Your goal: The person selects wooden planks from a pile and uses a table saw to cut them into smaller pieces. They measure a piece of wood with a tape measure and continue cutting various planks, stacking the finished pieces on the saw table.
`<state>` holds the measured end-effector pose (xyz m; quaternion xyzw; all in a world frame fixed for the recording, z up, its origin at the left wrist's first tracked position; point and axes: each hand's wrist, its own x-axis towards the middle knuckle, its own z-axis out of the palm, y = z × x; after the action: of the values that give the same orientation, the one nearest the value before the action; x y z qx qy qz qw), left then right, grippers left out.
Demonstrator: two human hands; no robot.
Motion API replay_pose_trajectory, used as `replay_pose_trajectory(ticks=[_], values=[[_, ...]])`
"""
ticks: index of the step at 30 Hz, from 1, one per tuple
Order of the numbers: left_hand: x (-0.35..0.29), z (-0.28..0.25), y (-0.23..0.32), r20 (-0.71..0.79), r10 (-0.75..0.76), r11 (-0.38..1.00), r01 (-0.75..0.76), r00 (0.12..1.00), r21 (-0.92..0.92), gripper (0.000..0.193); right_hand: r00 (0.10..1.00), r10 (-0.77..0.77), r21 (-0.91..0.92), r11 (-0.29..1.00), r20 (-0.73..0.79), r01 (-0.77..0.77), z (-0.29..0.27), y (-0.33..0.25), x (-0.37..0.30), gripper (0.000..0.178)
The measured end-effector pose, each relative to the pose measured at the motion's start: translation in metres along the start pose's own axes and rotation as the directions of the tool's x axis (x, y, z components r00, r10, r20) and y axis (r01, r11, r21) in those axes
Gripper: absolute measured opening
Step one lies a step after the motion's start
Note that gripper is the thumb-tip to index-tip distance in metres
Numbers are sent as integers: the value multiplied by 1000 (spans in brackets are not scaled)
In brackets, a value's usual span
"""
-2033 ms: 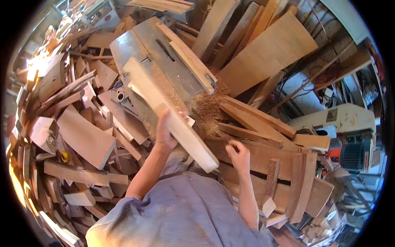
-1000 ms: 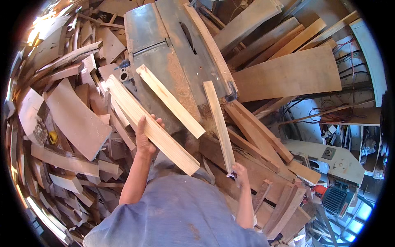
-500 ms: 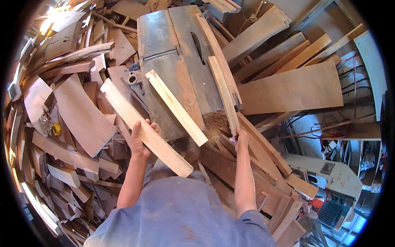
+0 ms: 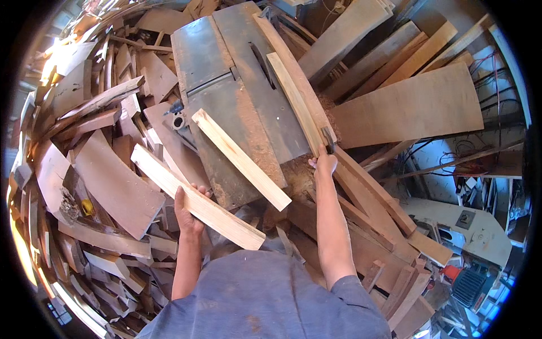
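My left hand (image 4: 187, 212) grips a pale wooden plank (image 4: 195, 195) from below, left of a grey table saw (image 4: 234, 99). A second pale plank (image 4: 240, 160) lies across the saw's near left corner. My right hand (image 4: 324, 165) holds the near end of a narrow wooden strip (image 4: 296, 104) that lies lengthwise on the saw top, beside the blade slot (image 4: 261, 65) and against a long wooden fence board (image 4: 293, 79). Sawdust (image 4: 299, 175) is piled at the saw's near edge.
Heaps of offcuts and curved boards (image 4: 107, 186) fill the left side. Large plywood sheets (image 4: 418, 107) and long boards lean at the right. A white bench (image 4: 468, 226) and an orange-and-black machine (image 4: 466, 282) stand at the lower right.
My right hand has picked a narrow strip up from the pile at the right and laid it on the saw top, pushing it forward. The left hand keeps hold of its plank.
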<state>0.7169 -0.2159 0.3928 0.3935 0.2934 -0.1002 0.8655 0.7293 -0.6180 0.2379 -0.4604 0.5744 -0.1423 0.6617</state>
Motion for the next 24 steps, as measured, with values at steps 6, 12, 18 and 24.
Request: replay_pose_trajectory(ticks=[6,12,18,24], values=[[13,31,-16,157,-138,989,129,978,67,56,985,-20,16,1000,169,18,-33,4,-22,32],[27,79,-77,227,-299,953,276,927,128,50,878,-18,-158,982,477,106,-118,33,-128,32],[9,83,-117,261,-373,927,345,890,147,48,866,-308,-491,726,395,482,-147,47,-139,36],[-14,74,-103,171,-381,918,350,909,185,49,788,-565,-607,545,242,578,-64,9,-64,59]])
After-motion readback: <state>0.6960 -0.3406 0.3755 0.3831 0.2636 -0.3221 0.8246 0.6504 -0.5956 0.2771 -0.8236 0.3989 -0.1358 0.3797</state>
